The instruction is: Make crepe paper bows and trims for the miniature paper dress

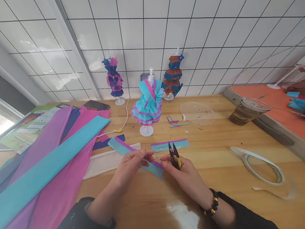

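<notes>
Near the middle of the table my left hand (132, 166) is closed in a pinch, its fingertips at a small thin bit that I cannot make out. My right hand (187, 175) is wrapped round a pair of black thread snips (175, 156) with blades pointing up and apart; its thumb and forefinger also pinch close to the left fingertips. Beneath the hands lies a blue crepe paper strip with a purple edge (153, 169), partly hidden by my left hand. A similar short strip (163, 146) lies flat just beyond. Past it stands a small dress form in a turquoise and pink paper dress (150, 103).
Long crepe paper sheets (51, 166) in turquoise, pink and purple cover the left side. Two more dressed forms, one navy and pink (114, 78), one brown and blue (172, 75), stand by the tiled wall. At right are rolls of white tape (279, 177) and a lidded cup (242, 113).
</notes>
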`<state>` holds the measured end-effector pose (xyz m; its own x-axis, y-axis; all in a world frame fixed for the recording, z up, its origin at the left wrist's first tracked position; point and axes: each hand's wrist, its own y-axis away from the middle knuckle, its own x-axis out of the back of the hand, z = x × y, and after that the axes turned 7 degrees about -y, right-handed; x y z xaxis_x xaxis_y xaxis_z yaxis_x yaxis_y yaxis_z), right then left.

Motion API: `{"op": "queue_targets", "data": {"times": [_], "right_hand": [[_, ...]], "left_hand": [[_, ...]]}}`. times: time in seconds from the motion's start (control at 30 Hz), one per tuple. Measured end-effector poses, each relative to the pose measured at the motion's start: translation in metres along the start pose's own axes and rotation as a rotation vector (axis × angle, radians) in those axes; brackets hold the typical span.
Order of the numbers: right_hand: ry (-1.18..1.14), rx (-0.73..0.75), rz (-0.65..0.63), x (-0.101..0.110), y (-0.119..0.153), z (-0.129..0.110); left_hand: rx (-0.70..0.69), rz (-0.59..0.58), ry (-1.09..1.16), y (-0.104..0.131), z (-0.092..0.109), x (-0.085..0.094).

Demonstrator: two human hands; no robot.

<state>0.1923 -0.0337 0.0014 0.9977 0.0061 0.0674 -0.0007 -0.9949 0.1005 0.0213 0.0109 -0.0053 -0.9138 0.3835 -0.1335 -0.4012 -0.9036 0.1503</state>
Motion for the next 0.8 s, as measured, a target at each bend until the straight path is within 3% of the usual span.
{"op": "queue_targets", "data": {"times": [0.13, 0.33, 0.57, 0.8], "right_hand": [[-0.021, 0.001, -0.019, 0.000, 0.000, 0.000], [-0.013, 0.078, 0.059, 0.003, 0.001, 0.000], [-0.042, 0.085, 0.011, 0.002, 0.002, -0.003], [-0.046, 0.090, -0.022, 0.002, -0.001, -0.005]], "left_hand": [[-0.014, -0.029, -0.051, 0.001, -0.001, 0.000], [-0.044, -0.069, -0.213, 0.002, 0.000, 0.000], [-0.136, -0.132, -0.458, 0.008, 0.013, -0.008], [-0.174, -0.125, -0.511, 0.008, 0.010, -0.007]]}}
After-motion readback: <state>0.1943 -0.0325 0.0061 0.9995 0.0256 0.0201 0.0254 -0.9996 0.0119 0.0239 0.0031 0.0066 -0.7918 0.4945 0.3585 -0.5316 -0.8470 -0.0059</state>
